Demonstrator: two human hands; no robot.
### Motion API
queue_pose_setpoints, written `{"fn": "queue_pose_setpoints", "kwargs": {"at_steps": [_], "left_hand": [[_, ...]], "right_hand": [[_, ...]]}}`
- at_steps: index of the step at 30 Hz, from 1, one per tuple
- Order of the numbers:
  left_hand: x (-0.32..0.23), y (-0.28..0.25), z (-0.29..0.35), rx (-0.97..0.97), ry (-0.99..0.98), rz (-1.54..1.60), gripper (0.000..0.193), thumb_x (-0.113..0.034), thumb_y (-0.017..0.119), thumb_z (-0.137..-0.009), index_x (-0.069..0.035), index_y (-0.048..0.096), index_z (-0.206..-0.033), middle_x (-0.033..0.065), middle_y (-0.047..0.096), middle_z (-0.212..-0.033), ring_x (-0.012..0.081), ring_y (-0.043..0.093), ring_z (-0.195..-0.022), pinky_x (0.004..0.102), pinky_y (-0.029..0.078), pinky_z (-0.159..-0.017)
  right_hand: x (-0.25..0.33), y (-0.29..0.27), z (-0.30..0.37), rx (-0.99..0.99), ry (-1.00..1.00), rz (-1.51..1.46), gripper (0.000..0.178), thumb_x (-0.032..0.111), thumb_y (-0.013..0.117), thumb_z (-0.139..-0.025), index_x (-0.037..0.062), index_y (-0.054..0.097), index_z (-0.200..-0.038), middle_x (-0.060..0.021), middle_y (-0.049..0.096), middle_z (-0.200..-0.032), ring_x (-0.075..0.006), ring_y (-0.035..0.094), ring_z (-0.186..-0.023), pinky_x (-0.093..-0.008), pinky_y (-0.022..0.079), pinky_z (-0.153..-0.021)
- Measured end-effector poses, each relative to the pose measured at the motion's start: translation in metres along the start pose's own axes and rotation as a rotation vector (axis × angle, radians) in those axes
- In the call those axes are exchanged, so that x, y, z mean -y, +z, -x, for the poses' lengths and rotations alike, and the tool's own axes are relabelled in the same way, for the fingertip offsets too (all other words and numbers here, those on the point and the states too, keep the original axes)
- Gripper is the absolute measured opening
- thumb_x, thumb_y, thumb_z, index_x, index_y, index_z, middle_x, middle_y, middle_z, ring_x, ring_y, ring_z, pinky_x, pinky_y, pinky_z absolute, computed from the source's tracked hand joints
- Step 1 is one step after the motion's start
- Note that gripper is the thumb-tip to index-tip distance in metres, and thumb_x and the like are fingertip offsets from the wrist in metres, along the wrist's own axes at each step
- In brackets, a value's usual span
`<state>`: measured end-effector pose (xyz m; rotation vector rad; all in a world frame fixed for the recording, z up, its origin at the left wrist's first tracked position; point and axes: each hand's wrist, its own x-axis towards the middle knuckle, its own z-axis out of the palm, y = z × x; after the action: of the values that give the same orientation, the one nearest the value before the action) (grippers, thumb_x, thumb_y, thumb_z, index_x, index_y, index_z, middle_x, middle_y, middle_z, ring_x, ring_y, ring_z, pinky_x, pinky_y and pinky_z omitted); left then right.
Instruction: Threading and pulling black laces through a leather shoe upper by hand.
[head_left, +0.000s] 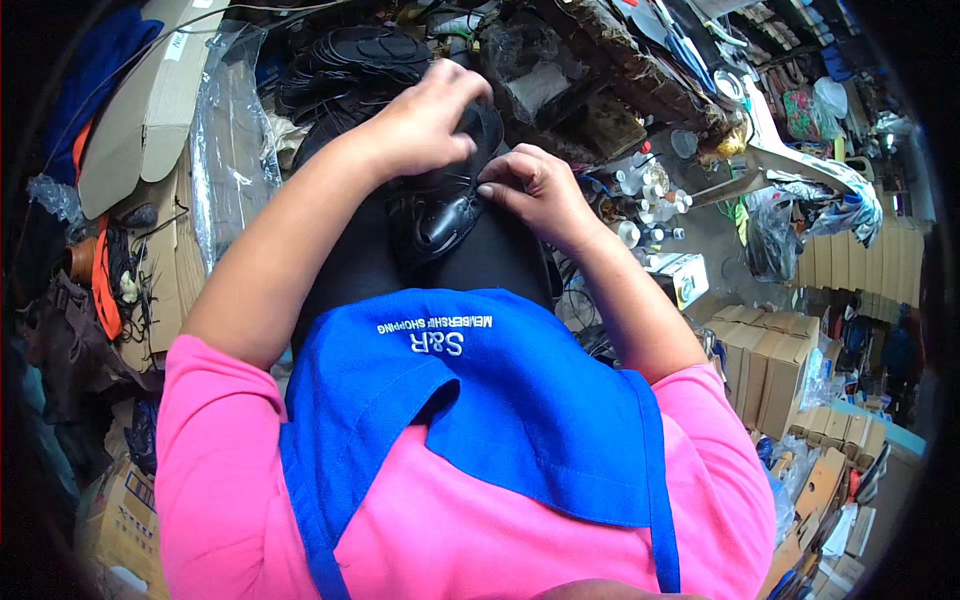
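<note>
A glossy black shoe [447, 222] rests between my thighs on dark trousers, its rounded toe pointing toward me. Above the shoe's far part is my left hand [425, 118], slightly blurred, with thumb and fingers apart and nothing visible between them. My right hand [535, 192] is at the shoe's right side, thumb and forefinger pinched together against its upper edge. Any thread or lace in that pinch is too small to make out. The shoe's heel end is partly hidden in dark surroundings beyond my left hand.
A blue apron [520, 420] covers my lap. Black shoe soles [360, 60] are heaped beyond my left hand. Small bottles [655, 190] crowd the right side, with cardboard boxes [765, 365] farther right. Clear plastic wrap [235, 160] and cardboard [150, 120] lie left.
</note>
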<state>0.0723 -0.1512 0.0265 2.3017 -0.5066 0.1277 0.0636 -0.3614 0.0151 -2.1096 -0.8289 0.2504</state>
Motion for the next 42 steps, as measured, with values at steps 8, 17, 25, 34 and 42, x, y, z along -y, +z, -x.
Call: {"fn": "queue_pose_setpoints", "kwargs": {"at_steps": [8, 17, 25, 34, 42], "left_hand": [[-0.022, -0.026, 0.08, -0.063, -0.241, 0.091, 0.034, 0.01, 0.049, -0.08, -0.006, 0.064, -0.107, 0.0135, 0.053, -0.102, 0.0258, 0.06, -0.085, 0.0301, 0.049, -0.079], [-0.019, -0.001, 0.095, -0.225, -0.097, -0.431, 0.01, -0.012, 0.072, -0.07, -0.014, 0.069, -0.08, 0.0024, 0.055, -0.073, 0.0219, 0.054, -0.079, 0.0365, 0.038, -0.076], [0.006, 0.009, 0.064, -0.132, -0.082, 0.078, 0.019, -0.008, 0.071, -0.072, -0.018, 0.074, -0.088, 0.0034, 0.05, -0.075, 0.0208, 0.05, -0.078, 0.0327, 0.044, -0.074], [0.016, 0.013, 0.056, -0.041, -0.072, 0.024, 0.019, -0.008, 0.072, -0.071, -0.018, 0.074, -0.086, 0.0029, 0.049, -0.073, 0.0213, 0.049, -0.077, 0.0345, 0.043, -0.072], [0.017, 0.014, 0.044, 0.017, -0.02, 0.056, 0.016, -0.007, 0.073, -0.07, -0.015, 0.074, -0.084, 0.0036, 0.05, -0.07, 0.0205, 0.051, -0.074, 0.0329, 0.043, -0.068]], "right_hand": [[0.011, -0.001, 0.021, -0.123, -0.087, 0.295, 0.029, 0.005, 0.066, -0.074, 0.0142, 0.068, -0.102, -0.009, 0.055, -0.08, -0.0295, 0.056, -0.08, -0.0394, 0.045, -0.077], [0.015, 0.005, 0.03, -0.109, -0.161, 0.456, 0.03, 0.002, 0.064, -0.076, 0.0126, 0.067, -0.105, -0.0081, 0.053, -0.079, -0.0278, 0.053, -0.076, -0.0361, 0.043, -0.072], [-0.009, -0.01, 0.009, 0.046, 0.131, -0.081, 0.023, 0.002, 0.062, -0.08, 0.0135, 0.071, -0.099, -0.008, 0.057, -0.086, -0.0216, 0.059, -0.085, -0.0315, 0.048, -0.076], [-0.017, -0.013, -0.001, 0.149, 0.151, -0.186, 0.021, 0.002, 0.061, -0.083, 0.0114, 0.071, -0.099, -0.0053, 0.057, -0.09, -0.0178, 0.058, -0.089, -0.0286, 0.046, -0.081], [-0.023, -0.014, -0.003, 0.212, 0.148, -0.281, 0.022, 0.005, 0.064, -0.082, 0.0116, 0.072, -0.101, -0.0049, 0.061, -0.088, -0.0164, 0.058, -0.088, -0.0286, 0.046, -0.083]]}}
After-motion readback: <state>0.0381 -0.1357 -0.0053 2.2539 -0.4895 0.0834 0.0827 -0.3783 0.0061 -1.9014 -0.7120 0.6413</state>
